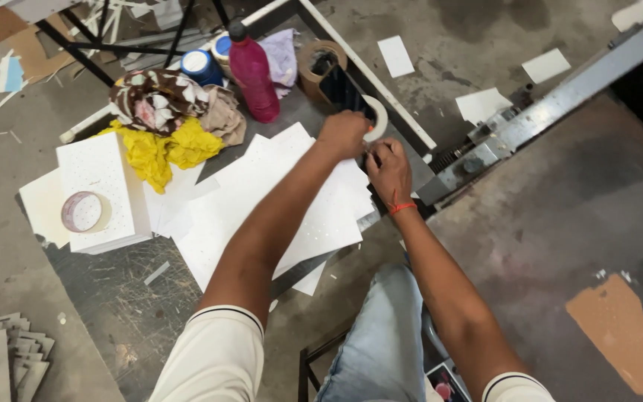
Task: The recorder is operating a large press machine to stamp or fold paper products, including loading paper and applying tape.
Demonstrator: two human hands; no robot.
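Left hand [342, 134] grips white tape roll [376, 117] beyond the white sheets [277, 201]; right hand [388, 170] pinches its end. Peeling step; next needs a steady pull.

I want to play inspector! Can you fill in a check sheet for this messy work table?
Surface: scratched dark table, mostly under white sheets.
Job's things: white tape roll at the sheets' far edge.
Clutter: pink bottle, yellow cloth, another tape roll on a white box.
Grippers: left hand on the white tape roll; right hand pinching beside it.
Cables: nothing seen.
Surroundings: paper scraps on the concrete floor.
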